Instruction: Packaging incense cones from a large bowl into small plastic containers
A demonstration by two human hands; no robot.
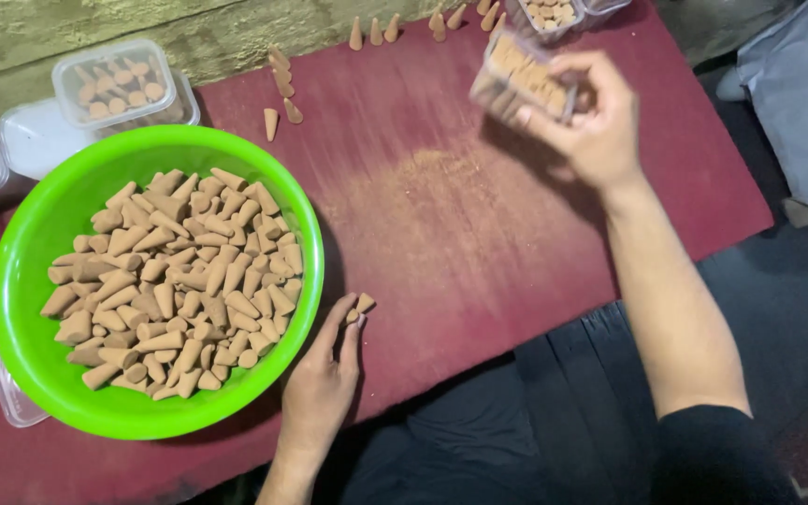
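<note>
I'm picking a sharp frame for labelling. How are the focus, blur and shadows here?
Head view: green bowl and its cones are sharp; the right hand and its clear box are slightly motion-blurred; soft shadows lie under that hand and beside the bowl; no strong glare.

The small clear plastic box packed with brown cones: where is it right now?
In the head view, the small clear plastic box is held in the right hand above the far right part of the dark red table, just below another clear box at the top edge.

On our desk (479, 243) the bowl (30, 234) sits at the left, full of cones (175, 281). Behind it lies a lidded box (114, 82). Loose cones (282, 89) stand further back.
</note>
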